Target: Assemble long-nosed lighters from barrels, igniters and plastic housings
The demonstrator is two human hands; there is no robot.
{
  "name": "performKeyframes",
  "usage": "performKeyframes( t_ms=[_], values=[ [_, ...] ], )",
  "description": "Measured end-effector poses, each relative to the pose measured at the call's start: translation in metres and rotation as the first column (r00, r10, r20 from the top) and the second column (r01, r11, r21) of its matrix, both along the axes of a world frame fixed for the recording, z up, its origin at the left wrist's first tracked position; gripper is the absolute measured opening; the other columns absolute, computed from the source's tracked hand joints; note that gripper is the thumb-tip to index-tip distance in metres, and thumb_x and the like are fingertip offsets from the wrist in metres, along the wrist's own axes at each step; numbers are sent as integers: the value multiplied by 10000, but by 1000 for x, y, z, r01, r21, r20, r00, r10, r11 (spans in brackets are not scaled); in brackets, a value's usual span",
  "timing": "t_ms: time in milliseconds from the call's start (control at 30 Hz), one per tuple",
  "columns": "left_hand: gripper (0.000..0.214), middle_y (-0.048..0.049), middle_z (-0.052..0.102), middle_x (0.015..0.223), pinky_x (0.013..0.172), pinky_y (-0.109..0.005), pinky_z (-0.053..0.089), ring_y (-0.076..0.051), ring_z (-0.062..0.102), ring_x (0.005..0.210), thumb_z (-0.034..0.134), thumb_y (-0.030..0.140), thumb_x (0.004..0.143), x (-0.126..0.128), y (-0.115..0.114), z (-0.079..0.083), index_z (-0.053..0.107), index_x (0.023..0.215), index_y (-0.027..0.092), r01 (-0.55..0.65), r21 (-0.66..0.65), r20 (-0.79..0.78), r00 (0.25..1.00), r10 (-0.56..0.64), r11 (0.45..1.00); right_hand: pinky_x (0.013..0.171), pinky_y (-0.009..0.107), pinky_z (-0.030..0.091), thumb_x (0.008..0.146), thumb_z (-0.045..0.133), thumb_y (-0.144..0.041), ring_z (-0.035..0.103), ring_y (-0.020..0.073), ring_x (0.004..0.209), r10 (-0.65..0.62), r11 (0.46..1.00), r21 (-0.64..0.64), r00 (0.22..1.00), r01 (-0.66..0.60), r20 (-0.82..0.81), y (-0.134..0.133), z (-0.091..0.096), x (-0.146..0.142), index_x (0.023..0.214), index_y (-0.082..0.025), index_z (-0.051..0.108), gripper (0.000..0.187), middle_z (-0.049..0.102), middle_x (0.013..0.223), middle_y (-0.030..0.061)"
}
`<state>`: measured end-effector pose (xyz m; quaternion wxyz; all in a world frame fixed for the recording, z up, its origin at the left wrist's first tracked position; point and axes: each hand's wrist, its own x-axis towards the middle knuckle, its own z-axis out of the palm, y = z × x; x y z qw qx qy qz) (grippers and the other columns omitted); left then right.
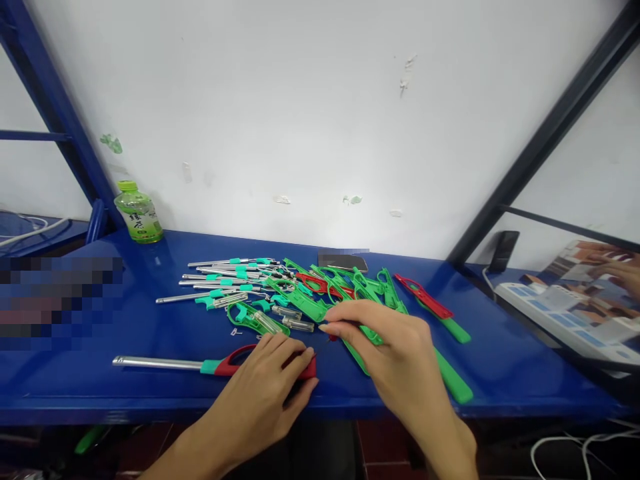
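Note:
A long-nosed gas lighter [226,367] with a red handle, teal collar and silver tube lies near the table's front edge, its tube pointing left. My left hand [267,377] is closed around the handle's right end, covering most of it. Just right of it, my right hand [393,350] pinches thumb and forefinger together. A thin dark line and a small red bit show by those fingertips, but what they hold is too small to name. Behind my hands lie green handle shells [305,303], clear fuel tanks [299,325] and silver lighter tubes [225,285] with teal parts.
The blue table [65,373] meets a white wall [300,120]. A green-capped drink bottle [139,213] stands at the back left. A dark phone [343,261] lies behind the pile. Red and green shells [433,307] lie right. Metal frame posts [540,140] rise at both sides.

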<state>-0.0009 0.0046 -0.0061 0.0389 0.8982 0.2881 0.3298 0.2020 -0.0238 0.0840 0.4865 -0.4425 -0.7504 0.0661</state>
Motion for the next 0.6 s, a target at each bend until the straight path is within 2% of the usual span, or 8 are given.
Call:
performKeyframes(
  t_ms=[100, 167, 267, 367, 500, 600],
  values=[
    [205, -107, 700, 1090, 889, -485, 557, -281, 646, 966, 545, 186, 1066, 0, -2, 4, 613, 1257, 157, 2, 69, -49, 999, 2, 998, 821, 261, 612, 972, 743, -130, 793, 172, 869, -50, 997, 59, 999, 49, 0, -12, 7, 8, 1041, -288, 782, 176, 837, 995, -46],
    [208, -110, 705, 1079, 895, -494, 553, -283, 655, 967, 524, 182, 1076, 0, -3, 7, 608, 1264, 153, 20, 85, -90, 996, -13, 996, 790, 295, 608, 997, 710, -162, 768, 180, 817, -165, 978, 111, 982, 175, -93, -20, 13, 15, 1079, -320, 784, 192, 823, 992, -38],
    [184, -105, 720, 1065, 882, -495, 548, -275, 673, 934, 531, 176, 1081, 1, -2, 9, 627, 1237, 160, 74, 128, -134, 989, -56, 989, 697, 321, 561, 1056, 602, -197, 685, 188, 774, -293, 922, 191, 929, 337, -227, -28, 17, 26, 1072, -343, 779, 231, 758, 965, -6],
    [198, -120, 734, 1090, 836, -460, 551, -268, 686, 927, 549, 155, 1079, 1, -1, 7, 642, 1253, 154, 102, 201, -119, 990, -79, 974, 677, 316, 527, 1092, 511, -208, 628, 185, 766, -333, 901, 223, 922, 373, -196, -27, 17, 30, 1122, -339, 761, 284, 686, 924, 6],
    [341, -140, 745, 1179, 911, -433, 579, -265, 698, 1039, 584, 92, 1052, -10, -6, 8, 621, 1382, 168, 78, 291, -15, 997, -76, 953, 576, 272, 477, 1109, 484, -271, 568, 146, 630, -293, 952, 42, 940, 304, -176, -17, 13, 20, 1215, -295, 719, 259, 646, 842, -17],
    [549, -117, 742, 1314, 1038, -469, 578, -288, 696, 1198, 573, 60, 1023, -26, -18, 14, 558, 1533, 262, 73, 313, -47, 997, -61, 947, 615, 268, 500, 1104, 515, -372, 636, 158, 683, -182, 978, -134, 964, 158, -195, -10, 10, 4, 1035, -252, 767, 288, 692, 797, -10]
  ],
)
